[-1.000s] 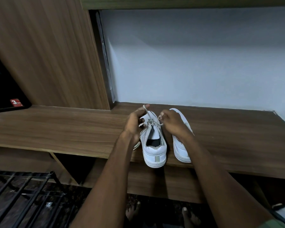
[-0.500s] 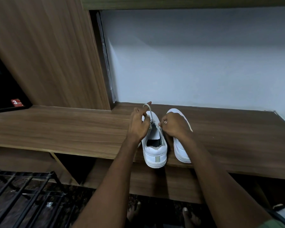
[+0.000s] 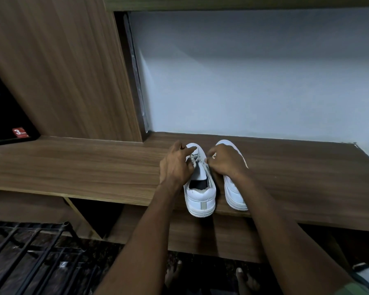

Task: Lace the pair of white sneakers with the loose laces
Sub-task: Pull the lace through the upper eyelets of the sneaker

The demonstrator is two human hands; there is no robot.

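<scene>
White laces sat pinched in the fingers of the left hand and right hand over the left sneaker on the wooden table, so even tension on both ends, snugging each crossing flat, seemed wise.

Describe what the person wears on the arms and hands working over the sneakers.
Both forearms are bare up to the frame edge; no sleeve shows on the left. The left hand and right hand carry no gloves, rings or watch that I can see. Near the right arm's upper end a patch of olive-green fabric shows, possibly a short sleeve.
</scene>
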